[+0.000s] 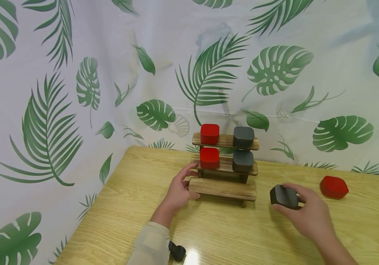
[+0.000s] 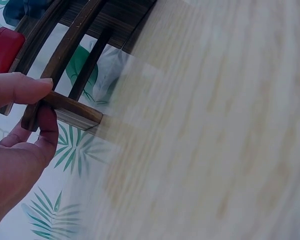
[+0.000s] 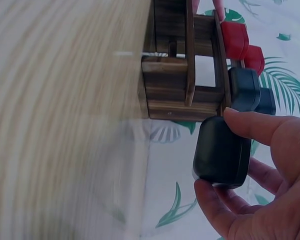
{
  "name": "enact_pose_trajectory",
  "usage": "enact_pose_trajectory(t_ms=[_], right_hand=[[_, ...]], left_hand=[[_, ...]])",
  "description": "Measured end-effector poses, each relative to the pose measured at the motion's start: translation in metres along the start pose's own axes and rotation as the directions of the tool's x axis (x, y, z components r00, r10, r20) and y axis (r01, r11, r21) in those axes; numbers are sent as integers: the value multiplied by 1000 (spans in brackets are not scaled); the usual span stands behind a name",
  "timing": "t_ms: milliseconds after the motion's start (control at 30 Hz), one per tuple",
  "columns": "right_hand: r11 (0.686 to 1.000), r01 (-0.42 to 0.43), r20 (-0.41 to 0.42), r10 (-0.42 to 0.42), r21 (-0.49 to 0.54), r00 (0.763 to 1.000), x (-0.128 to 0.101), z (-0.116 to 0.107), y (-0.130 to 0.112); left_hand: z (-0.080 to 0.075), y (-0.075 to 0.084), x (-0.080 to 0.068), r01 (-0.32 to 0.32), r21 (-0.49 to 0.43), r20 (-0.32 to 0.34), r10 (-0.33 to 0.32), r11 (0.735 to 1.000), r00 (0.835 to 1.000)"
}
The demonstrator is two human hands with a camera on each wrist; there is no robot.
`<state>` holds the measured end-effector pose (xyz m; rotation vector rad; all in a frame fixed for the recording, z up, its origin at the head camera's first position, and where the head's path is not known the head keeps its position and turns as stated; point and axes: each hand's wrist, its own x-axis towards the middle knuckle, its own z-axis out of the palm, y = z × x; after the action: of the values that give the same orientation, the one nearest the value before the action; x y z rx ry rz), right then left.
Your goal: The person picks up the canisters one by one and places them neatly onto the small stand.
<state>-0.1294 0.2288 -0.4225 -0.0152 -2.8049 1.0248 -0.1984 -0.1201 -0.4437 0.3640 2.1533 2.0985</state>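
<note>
A three-step wooden shelf (image 1: 222, 188) stands on the table. My left hand (image 1: 180, 189) grips the left end of its lowest step; in the left wrist view the thumb and curled fingers (image 2: 47, 122) pinch that board. My right hand (image 1: 312, 211) holds a dark grey rounded box (image 1: 284, 197) between thumb and fingers, right of the shelf. On the top step sit a red box (image 1: 210, 134) and a grey box (image 1: 244, 137). The middle step carries another red box (image 1: 209, 158) at left and another grey box (image 1: 243, 161) at right. The lowest step is bare.
Another red box (image 1: 333, 187) lies on the wooden table (image 1: 235, 235) to the right, beyond my right hand. A small black object (image 1: 177, 252) is beside my left sleeve. A leaf-patterned cloth (image 1: 162, 73) hangs behind the shelf and along the left.
</note>
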Motion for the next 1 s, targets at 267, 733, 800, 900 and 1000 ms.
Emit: enact_pose_trajectory(t_ms=[267, 733, 800, 900, 1000], right_hand=[[997, 57, -39, -55, 50, 998, -1, 11, -13], [995, 52, -12, -51, 87, 999, 0, 24, -42], [994, 51, -6, -50, 95, 999, 1, 26, -45], [993, 63, -8, -62, 103, 998, 1, 28, -48], [991, 72, -10, -71, 113, 997, 2, 30, -51]], left_hand=[[-3, -24, 8, -12, 1, -15, 12, 1000, 1000], [-4, -30, 9, -19, 2, -16, 19, 1000, 1000], [-4, -30, 10, -15, 0, -17, 15, 1000, 1000], [-4, -29, 10, -14, -3, -17, 14, 1000, 1000], [-3, -28, 10, -14, -6, -13, 14, 1000, 1000]])
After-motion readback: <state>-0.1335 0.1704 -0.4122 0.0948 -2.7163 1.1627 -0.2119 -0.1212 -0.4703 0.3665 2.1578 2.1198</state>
